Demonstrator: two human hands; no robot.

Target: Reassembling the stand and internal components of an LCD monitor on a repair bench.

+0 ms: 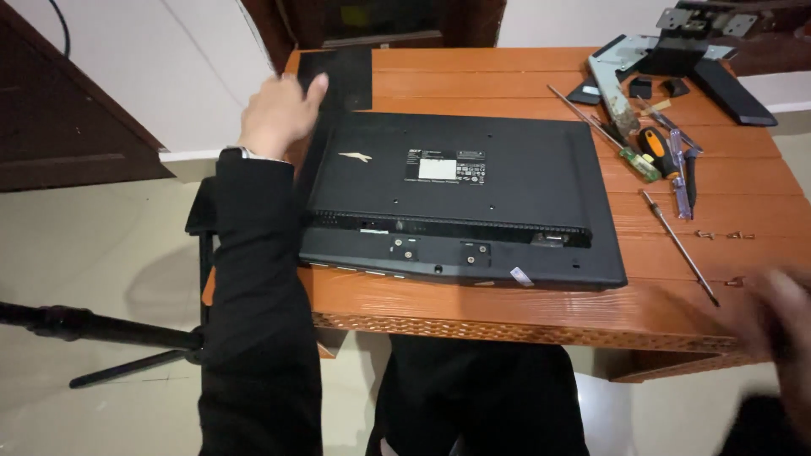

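Observation:
A black flat monitor (473, 190) lies face down on an orange-brown wooden table (507, 308), its back panel up. My left hand (279, 110), in a black sleeve, rests at the monitor's far left corner, fingers together, touching its edge and a black pad (338, 76) beyond. My right hand (781, 317) is blurred at the lower right, near the table's front corner, and I cannot make out whether it holds anything. It is close to a long thin screwdriver (680, 245).
Several tools lie at the right, among them an orange-handled screwdriver (655, 148). The monitor stand (676, 63) lies at the far right corner. A few small screws (728, 236) sit near the right edge. A black tripod (101, 329) stands on the floor at left.

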